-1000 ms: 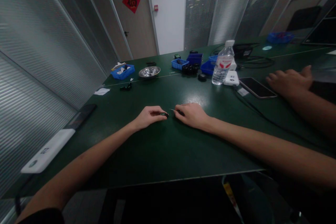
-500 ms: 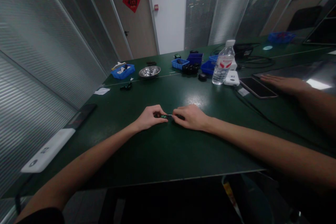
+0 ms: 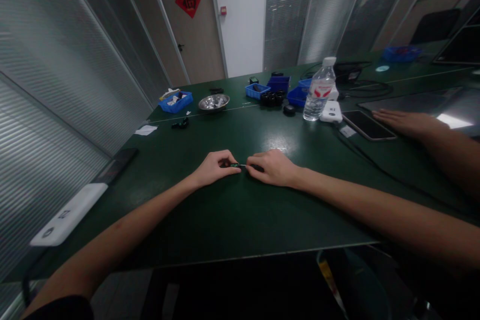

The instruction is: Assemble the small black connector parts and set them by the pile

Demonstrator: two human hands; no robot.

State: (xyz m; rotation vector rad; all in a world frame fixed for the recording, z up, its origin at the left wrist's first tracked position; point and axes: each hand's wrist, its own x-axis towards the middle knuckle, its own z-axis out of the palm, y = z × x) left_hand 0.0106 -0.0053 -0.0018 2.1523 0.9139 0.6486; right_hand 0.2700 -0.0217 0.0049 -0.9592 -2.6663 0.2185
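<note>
Over the green table (image 3: 210, 220), my left hand (image 3: 213, 169) pinches a small dark piece with green on it, like a little circuit board (image 3: 234, 165), between thumb and fingers. Facing it from the right, my right hand (image 3: 275, 167) is closed around a slim tool with a thin metal shaft (image 3: 243, 165). The shaft points left and its tip meets or nearly meets the green piece; contact is too small to make out. Fingers hide most of both things.
Farther back stand a metal bowl (image 3: 204, 106), a blue basket (image 3: 183, 105) and a water bottle (image 3: 317, 97). A phone (image 3: 369, 125) lies to the right, beside another person's hand (image 3: 408, 122). White power banks (image 3: 71, 215) and a cable flank the work area.
The green piece in my left hand has tilted slightly, now showing a thinner edge. My right hand stays almost still. The other person's hand has barely shifted.
</note>
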